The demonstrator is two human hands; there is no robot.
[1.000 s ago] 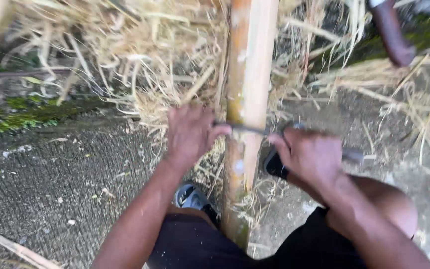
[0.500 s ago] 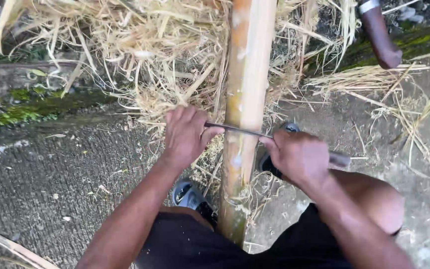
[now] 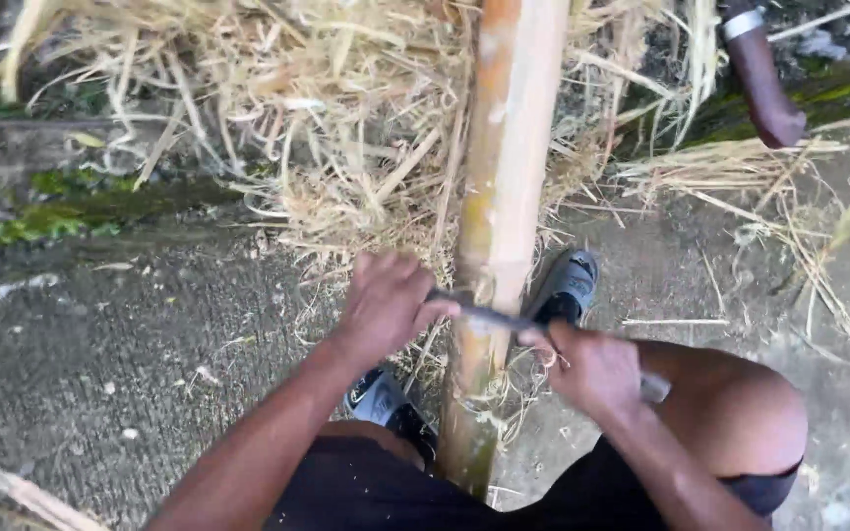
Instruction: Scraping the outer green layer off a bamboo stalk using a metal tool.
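My left hand (image 3: pixel 386 305) and right hand (image 3: pixel 592 369) each clamp one end of a thin metal blade (image 3: pixel 489 317) laid across the smooth, round bamboo pole (image 3: pixel 504 197), wrists bent over dry fibrous shavings (image 3: pixel 327 118).

A blade (image 3: pixel 489 317) lies across the pole (image 3: pixel 504 226), shavings (image 3: pixel 277 108) heaped behind, seemingly on concrete (image 3: pixel 100 334).

Both hands have slid the blade (image 3: pixel 489 317) lower along the bamboo pole (image 3: pixel 504 226), toward the frame's bottom. The right hand (image 3: pixel 592 369) now sits lower than the left hand (image 3: pixel 386 305).
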